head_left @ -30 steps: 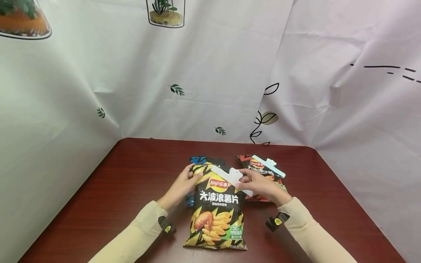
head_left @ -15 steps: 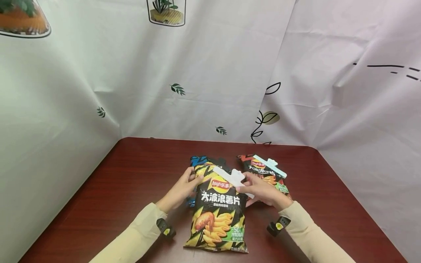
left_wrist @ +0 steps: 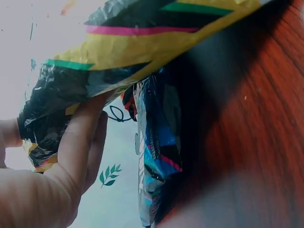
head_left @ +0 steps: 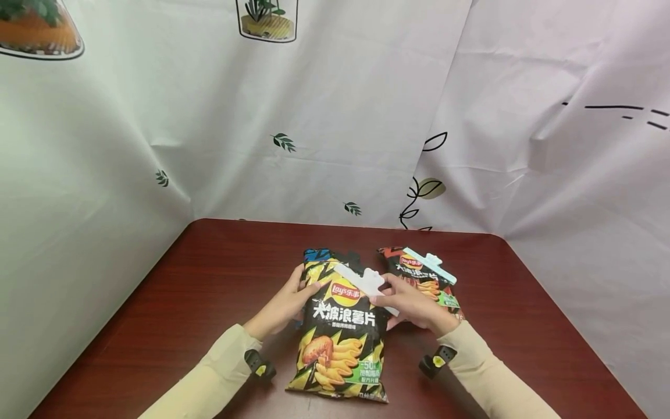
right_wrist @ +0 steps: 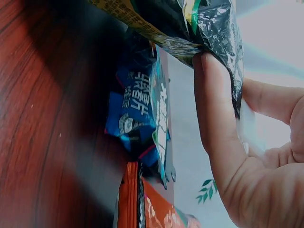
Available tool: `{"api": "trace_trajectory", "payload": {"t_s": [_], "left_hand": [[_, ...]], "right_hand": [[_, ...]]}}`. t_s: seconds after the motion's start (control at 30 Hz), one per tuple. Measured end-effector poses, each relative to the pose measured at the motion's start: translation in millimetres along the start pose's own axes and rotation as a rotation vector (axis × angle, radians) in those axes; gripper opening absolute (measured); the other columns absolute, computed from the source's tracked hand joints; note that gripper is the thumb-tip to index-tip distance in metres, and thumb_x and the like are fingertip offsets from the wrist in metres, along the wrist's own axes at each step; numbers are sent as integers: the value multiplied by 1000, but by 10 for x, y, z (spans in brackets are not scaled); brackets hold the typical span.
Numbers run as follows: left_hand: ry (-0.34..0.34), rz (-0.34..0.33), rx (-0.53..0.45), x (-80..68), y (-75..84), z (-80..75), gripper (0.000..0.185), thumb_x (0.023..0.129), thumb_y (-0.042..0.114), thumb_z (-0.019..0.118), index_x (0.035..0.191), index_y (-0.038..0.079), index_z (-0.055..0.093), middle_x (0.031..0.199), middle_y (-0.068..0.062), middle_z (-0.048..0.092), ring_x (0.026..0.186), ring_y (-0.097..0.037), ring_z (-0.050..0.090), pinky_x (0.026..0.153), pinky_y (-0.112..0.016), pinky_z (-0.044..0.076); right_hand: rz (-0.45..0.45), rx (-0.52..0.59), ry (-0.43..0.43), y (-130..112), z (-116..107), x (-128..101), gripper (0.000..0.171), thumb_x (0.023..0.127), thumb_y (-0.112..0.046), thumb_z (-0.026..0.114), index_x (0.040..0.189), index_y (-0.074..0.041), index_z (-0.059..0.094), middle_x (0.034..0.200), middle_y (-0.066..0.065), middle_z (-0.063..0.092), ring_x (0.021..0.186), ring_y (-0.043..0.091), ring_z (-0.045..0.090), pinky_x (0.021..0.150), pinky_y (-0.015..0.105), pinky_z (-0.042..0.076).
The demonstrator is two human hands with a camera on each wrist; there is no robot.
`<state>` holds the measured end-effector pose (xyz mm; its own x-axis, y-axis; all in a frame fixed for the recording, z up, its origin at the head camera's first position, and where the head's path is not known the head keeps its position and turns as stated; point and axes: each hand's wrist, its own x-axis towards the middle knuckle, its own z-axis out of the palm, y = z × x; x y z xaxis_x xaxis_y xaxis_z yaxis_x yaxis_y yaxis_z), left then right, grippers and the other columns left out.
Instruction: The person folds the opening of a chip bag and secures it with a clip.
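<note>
Both hands hold up a yellow and black bag of potato chips point(head_left: 340, 331), its printed front facing me and its top leaning back. A white bag clip point(head_left: 369, 281) lies slantwise across its upper right corner. My left hand point(head_left: 280, 305) grips the upper left edge, thumb in front; in the left wrist view the fingers point(left_wrist: 78, 142) reach behind the bag. At the upper right, my right hand point(head_left: 413, 301) pinches the bag at the clip, thumb on the front. The right wrist view shows a finger point(right_wrist: 216, 104) pressed against the bag's back.
Behind the held bag, a blue chip bag point(head_left: 316, 255) with a dark clip point(head_left: 352, 259) is mostly hidden. To the right lies a red chip bag point(head_left: 419, 273) with a pale blue clip point(head_left: 430, 265). All are over a reddish-brown table point(head_left: 225, 273), backed by a white printed curtain point(head_left: 335, 116).
The held bag moves slightly right, then back left, and both hands shift with it. Both hands keep their grip. The blue and red bags stay in place.
</note>
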<state>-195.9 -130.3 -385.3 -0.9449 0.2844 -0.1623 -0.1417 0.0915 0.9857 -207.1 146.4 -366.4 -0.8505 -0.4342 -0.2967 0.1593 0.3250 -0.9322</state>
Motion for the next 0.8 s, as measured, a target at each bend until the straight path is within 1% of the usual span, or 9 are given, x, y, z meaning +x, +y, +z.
{"api": "trace_trajectory", "payload": {"t_s": [0.13, 0.23, 0.33, 0.43, 0.53, 0.63, 0.8], "left_hand": [[1, 11, 15, -16, 39, -45, 65, 99, 30, 54, 150, 24, 14, 131, -22, 49, 94, -25, 65, 68, -48, 57], [9, 7, 15, -28, 80, -88, 65, 99, 30, 54, 150, 24, 14, 131, -23, 49, 94, -25, 64, 68, -47, 57], [26, -1, 27, -26, 116, -137, 66, 99, 29, 53, 150, 23, 12, 133, -23, 47, 94, -25, 64, 68, -47, 57], [38, -2, 44, -24, 143, -193, 66, 100, 27, 51, 151, 22, 11, 134, -24, 47, 95, -27, 64, 68, -47, 57], [45, -8, 65, -40, 159, -261, 68, 100, 27, 49, 153, 20, 7, 136, -25, 45, 98, -28, 63, 70, -47, 56], [49, -10, 87, -64, 175, -335, 70, 100, 27, 48, 153, 18, 4, 137, -26, 42, 100, -28, 62, 70, -47, 56], [42, 8, 99, -91, 225, -445, 67, 100, 26, 48, 152, 18, 7, 131, -28, 47, 92, -26, 65, 68, -46, 57]], "right_hand": [[-10, -11, 12, -37, 35, 18, 73, 91, -23, 65, 145, 0, 22, 122, 24, 57, 103, 22, 61, 60, 46, 57], [-7, -14, 23, -71, 72, 42, 74, 91, -24, 66, 146, -1, 22, 122, 24, 55, 103, 23, 61, 61, 46, 57], [-2, -15, 39, -110, 111, 72, 75, 91, -24, 65, 148, -3, 21, 124, 24, 55, 106, 25, 60, 62, 47, 57], [0, -14, 54, -145, 156, 104, 78, 91, -24, 65, 150, -3, 19, 125, 25, 54, 113, 30, 58, 62, 46, 57], [-6, -8, 45, -174, 213, 127, 80, 92, -24, 64, 150, -1, 16, 127, 26, 53, 120, 34, 53, 61, 44, 57], [-19, 0, 26, -202, 264, 163, 77, 93, -23, 63, 150, 0, 16, 126, 26, 54, 123, 37, 51, 60, 42, 58], [-35, 10, 17, -271, 330, 232, 72, 93, -22, 63, 148, -2, 21, 124, 25, 55, 125, 37, 49, 61, 42, 58]]}}
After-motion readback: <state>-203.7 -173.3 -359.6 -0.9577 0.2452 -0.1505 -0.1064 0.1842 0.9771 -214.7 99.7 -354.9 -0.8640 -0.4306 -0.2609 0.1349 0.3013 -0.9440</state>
